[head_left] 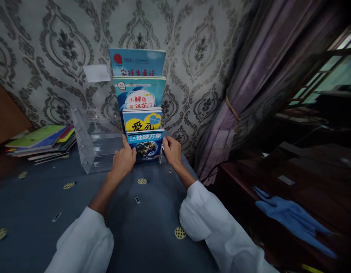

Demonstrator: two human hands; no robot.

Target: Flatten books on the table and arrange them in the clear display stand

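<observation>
Mid-frame, your half-curled left hand meets the left edge of the front book, 少儿地球万象; your right hand, fingers bent, is at its right edge. I cannot tell whether either grips book or clear rack. Above show the 爱死 book, 小鲤鱼跳龙门 book and 安徒生童话 book.

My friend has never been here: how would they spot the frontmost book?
Before the patterned wallpaper stands a clear rack. At its right end, books rise in steps. The frontmost book, between left hand and right hand, alone shows Earth on its cover.
</observation>
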